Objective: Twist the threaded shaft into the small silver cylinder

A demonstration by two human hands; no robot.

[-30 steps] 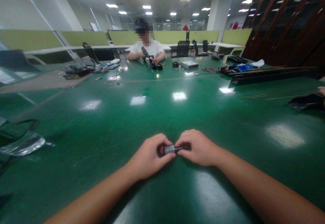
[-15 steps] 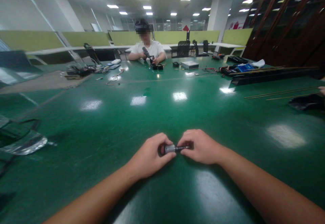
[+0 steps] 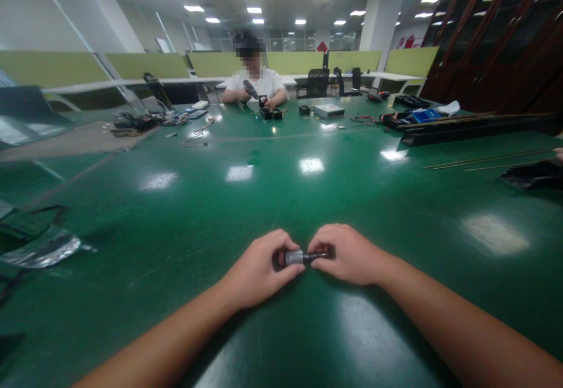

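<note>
Between my hands, low over the green table, lies a small silver metal cylinder with a thin dark stem (image 3: 294, 257). My left hand (image 3: 259, 268) is closed around its thick silver end, thumb along the near side and fingers over the far side. Around the thin dark end curl the thumb and fingers of my right hand (image 3: 345, 255), closed on the stem near the silver body. The part is held roughly level, stem to the right. Its left end is partly hidden in my left palm, and the exact kind of part cannot be made out.
The glossy green table (image 3: 281, 200) spreads ahead. Across it a person (image 3: 255, 86) in white holds a dark power tool (image 3: 250, 89). A grey box (image 3: 328, 111), a black channel (image 3: 461, 130) and thin rods (image 3: 488, 159) lie farther off. Silvery wrap (image 3: 44, 248) is at left.
My right hand has shifted slightly right along the stem, showing a little more of its dark collar. My left hand stays put. The person opposite has moved the power tool slightly.
</note>
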